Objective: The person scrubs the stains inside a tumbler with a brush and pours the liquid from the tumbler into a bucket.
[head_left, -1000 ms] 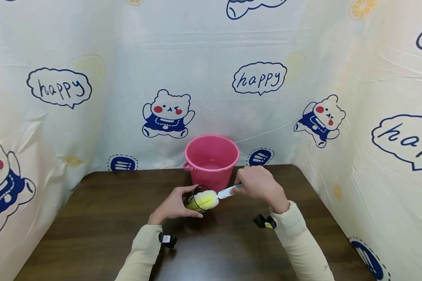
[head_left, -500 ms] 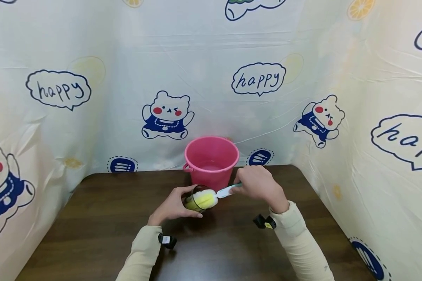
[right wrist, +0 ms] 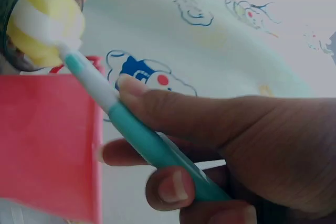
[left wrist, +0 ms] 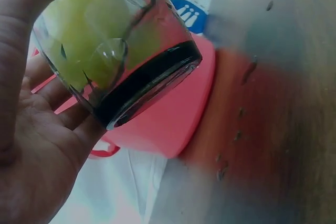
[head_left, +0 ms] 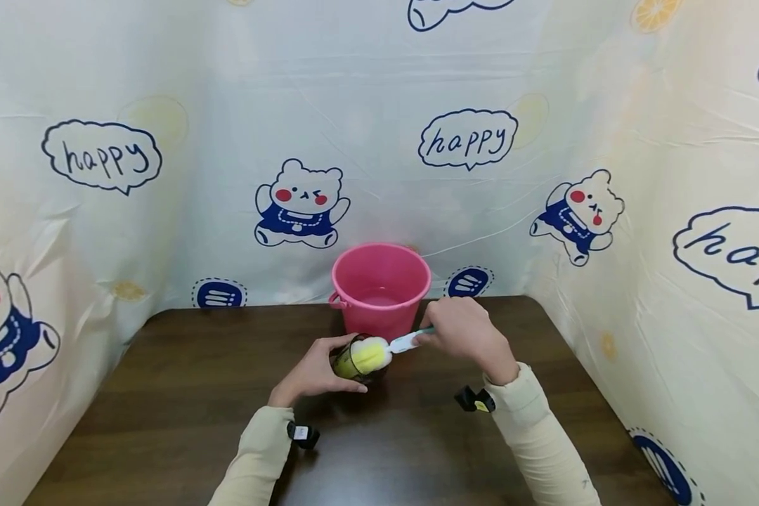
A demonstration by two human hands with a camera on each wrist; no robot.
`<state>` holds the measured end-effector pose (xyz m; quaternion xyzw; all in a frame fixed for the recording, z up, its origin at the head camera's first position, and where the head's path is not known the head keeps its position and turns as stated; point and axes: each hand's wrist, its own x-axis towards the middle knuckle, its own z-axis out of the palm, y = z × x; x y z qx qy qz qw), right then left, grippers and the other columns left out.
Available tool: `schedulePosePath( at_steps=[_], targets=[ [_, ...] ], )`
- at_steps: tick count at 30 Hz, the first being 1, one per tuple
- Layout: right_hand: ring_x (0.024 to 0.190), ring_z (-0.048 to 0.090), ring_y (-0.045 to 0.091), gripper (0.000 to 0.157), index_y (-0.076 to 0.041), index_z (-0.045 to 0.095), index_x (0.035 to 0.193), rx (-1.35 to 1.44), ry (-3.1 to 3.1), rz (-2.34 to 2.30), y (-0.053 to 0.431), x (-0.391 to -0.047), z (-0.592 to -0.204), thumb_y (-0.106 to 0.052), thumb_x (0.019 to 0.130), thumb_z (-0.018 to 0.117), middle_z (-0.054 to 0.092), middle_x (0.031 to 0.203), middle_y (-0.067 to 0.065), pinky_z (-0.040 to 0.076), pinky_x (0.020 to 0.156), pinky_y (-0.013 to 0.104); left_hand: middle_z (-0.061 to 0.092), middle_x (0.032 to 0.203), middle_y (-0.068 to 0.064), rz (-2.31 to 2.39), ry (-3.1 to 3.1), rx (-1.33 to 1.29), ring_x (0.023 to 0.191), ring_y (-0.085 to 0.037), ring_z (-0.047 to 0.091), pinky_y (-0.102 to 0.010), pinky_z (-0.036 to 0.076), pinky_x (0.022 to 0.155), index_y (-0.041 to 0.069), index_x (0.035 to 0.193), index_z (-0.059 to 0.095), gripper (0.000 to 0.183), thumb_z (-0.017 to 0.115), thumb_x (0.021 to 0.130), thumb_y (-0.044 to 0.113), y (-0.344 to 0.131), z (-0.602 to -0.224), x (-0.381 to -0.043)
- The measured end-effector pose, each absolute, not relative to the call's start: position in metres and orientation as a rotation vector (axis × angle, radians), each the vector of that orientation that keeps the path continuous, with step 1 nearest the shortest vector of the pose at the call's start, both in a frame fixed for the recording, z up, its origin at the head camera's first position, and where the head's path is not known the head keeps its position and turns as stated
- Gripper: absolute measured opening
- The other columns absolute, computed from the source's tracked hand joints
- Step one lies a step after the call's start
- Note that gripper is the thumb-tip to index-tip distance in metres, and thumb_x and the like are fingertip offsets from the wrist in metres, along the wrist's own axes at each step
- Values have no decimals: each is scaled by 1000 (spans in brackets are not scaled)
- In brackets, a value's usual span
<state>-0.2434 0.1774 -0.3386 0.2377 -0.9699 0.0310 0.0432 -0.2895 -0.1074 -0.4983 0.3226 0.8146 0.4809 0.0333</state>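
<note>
In the head view a dark, see-through glass cup [head_left: 344, 366] lies tilted in my left hand [head_left: 316, 367], its mouth turned toward the right. My left fingers and thumb curl round its side. A sponge brush with a yellow and white head [head_left: 370, 355] is partly inside the cup. Its white and teal handle [right wrist: 139, 132] is gripped by my right hand [head_left: 464, 334], thumb along the top and fingers curled beneath. Through the glass wall in the left wrist view, the yellow sponge [left wrist: 84, 30] shows as a blur above the cup's thick base.
Just behind the hands a pink bucket [head_left: 379, 320] stands on the dark wooden table [head_left: 215, 393], close to the back edge. A printed curtain [head_left: 379, 105] hangs round the table's back and sides. Small black devices sit at both wrists.
Both hands stay in nearly the same place. The brush head has shifted and turned slightly in the cup's mouth, and the cup's tilt differs a little.
</note>
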Motion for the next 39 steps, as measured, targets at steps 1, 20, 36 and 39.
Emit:
schedulePosePath(
  at_steps=[1, 20, 36, 39],
  targets=[
    [53, 41, 11, 24, -29, 77, 68, 714, -2961, 82, 178, -244, -338, -47, 82, 83, 46, 47, -12, 29, 42, 26, 60, 143, 7, 1479, 2512, 989, 128, -17, 56, -46, 53, 102, 20, 146, 56, 94, 96, 65, 44, -107, -498, -290],
    [54, 41, 11, 23, -24, 81, 76, 684, -3034, 121, 181, -241, -334, -45, 84, 82, 49, 51, -11, 32, 45, 26, 57, 146, 8, 1493, 2553, 986, 133, -18, 54, -48, 51, 106, 17, 149, 53, 99, 96, 65, 46, -114, -497, -292],
    [54, 44, 11, 22, -23, 80, 76, 670, -3070, 175, 180, -238, -333, -44, 84, 83, 51, 50, -10, 35, 45, 26, 57, 145, 9, 1514, 2539, 1012, 131, -17, 55, -47, 52, 105, 21, 149, 54, 95, 96, 67, 41, -114, -497, -290],
    [54, 43, 11, 21, -24, 81, 76, 707, -3063, 175, 179, -236, -331, -43, 83, 83, 49, 49, -11, 32, 45, 25, 59, 143, 8, 1515, 2537, 1030, 129, -18, 56, -47, 52, 104, 24, 148, 54, 93, 96, 66, 42, -112, -498, -288]
  ],
)
